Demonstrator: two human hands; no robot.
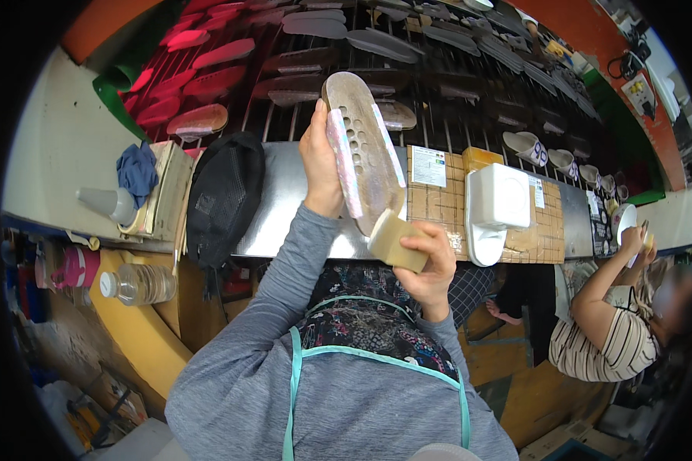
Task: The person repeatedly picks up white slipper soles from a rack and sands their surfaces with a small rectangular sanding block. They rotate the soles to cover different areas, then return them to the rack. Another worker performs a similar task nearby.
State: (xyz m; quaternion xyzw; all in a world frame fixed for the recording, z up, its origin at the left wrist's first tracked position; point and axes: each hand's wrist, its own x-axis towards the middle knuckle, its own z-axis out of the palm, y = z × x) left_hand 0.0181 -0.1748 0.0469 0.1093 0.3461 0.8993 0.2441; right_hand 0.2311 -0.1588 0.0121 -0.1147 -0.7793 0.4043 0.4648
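The shoe sole [374, 164] was held raised over the metal worktop [282, 188], with its hole-pattern face visible and iridescent strips along both long edges. Its long axis ran from the far end, at upper left, to the near end, at lower right, pointing toward the person's right hand [428, 267]. The governing relation, as judged, was that between this near end and the tan block [396, 244]: the block sat at the tip with its pale face turned toward the sole. The two overlapped in view; whether they touched could not be determined. The left hand [323, 165] was the nearer hand, in direct contact with the sole. It was closed on the left long edge, with the fingers largely concealed behind; the sole lay to the right of this grip and extended past it both away from and toward the body. The right hand was closed around the block, its opening no wider than the block; from this grip, the sole lay to the left and away from the body. A white container [504, 192] stood right of the sole, a black mesh item [224, 203] lay left, and a rack with rows of soles [315, 27] stood beyond the worktop.
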